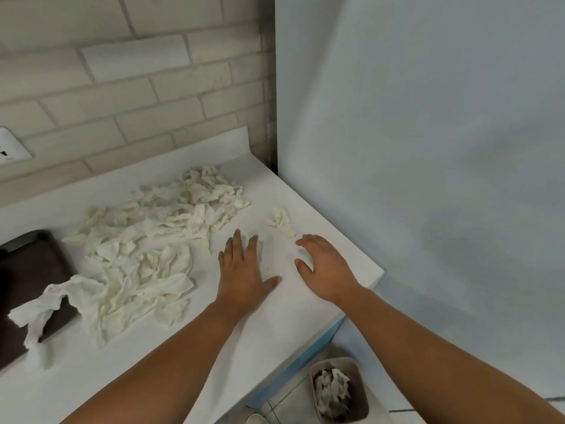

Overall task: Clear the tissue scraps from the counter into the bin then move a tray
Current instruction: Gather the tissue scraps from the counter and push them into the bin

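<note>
A loose heap of torn off-white tissue scraps (pixel 146 246) sprawls across the white kitchen counter (pixel 275 325), with one stray crumpled scrap (pixel 282 222) lying apart at about three o'clock from the heap. The person's left hand (pixel 244 270) lies palm down on the bare counter, fingers straight and spread, holding nothing; the heap sits just beside it at nine to ten o'clock. The right hand (pixel 327 270), also empty with fingers relaxed and spread, is palm down near the counter's corner, the stray scrap just beyond its fingertips at eleven o'clock. At the far nine o'clock edge, a dark brown rectangular tray (pixel 27 264) has a scrap draped over its near rim. Down at five o'clock, a beige plastic bin (pixel 359 374) on the tiled floor already holds crumpled tissue
</note>
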Demonstrator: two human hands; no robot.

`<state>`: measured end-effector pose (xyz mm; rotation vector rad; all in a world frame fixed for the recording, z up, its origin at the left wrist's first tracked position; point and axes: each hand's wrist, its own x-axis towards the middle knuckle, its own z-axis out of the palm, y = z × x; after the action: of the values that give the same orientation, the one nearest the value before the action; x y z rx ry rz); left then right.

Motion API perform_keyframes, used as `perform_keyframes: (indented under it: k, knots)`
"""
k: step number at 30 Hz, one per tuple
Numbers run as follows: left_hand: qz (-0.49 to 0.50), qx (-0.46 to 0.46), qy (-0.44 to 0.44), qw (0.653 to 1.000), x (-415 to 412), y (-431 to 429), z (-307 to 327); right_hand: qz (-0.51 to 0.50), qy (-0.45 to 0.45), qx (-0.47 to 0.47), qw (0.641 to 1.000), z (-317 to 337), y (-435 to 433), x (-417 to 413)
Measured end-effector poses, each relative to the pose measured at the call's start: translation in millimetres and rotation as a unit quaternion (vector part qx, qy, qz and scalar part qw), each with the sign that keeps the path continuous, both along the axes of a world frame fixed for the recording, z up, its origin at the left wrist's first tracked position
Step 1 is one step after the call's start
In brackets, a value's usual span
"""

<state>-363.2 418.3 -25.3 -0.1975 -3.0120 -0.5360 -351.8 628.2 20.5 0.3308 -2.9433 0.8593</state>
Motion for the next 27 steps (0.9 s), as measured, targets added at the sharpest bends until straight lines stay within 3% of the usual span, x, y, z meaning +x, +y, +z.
perform_keyframes:
  k: [8,14,22,27]
  knots:
    - [-0.097,0.084,0.097,0.987,-54.6,-16.5,-26.0,-0.024,0.012,-0.011,1.0,-24.1,-29.6,-59.1]
    - [-0.089,0.109,0.04,0.989,-71.0,-29.7,-16.9,-0.054,0.021,0.002,0.998,-37.1,-44.4,-92.8]
    - [-0.025,0.128,0.064,0.989,-72.9,-42.3,-8.1,-0.052,0.068,0.13,0.988,-51.1,-58.6,-127.9]
    - [-0.057,0.159,0.049,0.984,-78.4,-54.9,-1.3,-0.03,0.082,0.136,0.987,-55.2,-61.9,-131.9]
